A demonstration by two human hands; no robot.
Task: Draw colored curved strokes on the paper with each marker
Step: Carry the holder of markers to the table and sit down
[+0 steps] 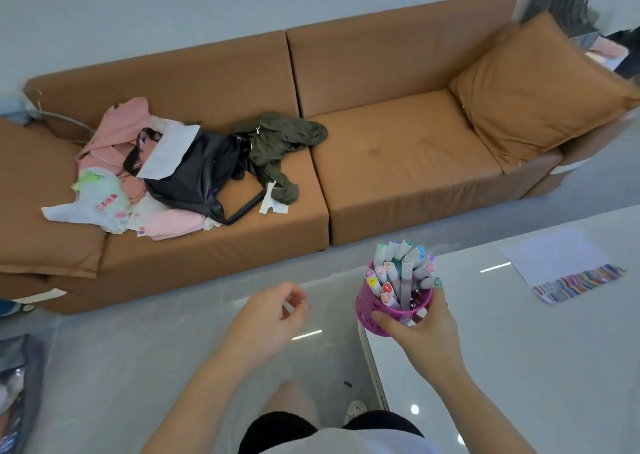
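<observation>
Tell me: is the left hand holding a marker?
No, the left hand holds nothing; the markers stand in the purple cup gripped by the right hand.

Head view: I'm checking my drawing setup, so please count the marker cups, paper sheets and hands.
purple marker cup: 1
sheet of paper: 1
hands: 2, left hand and right hand
total: 4
</observation>
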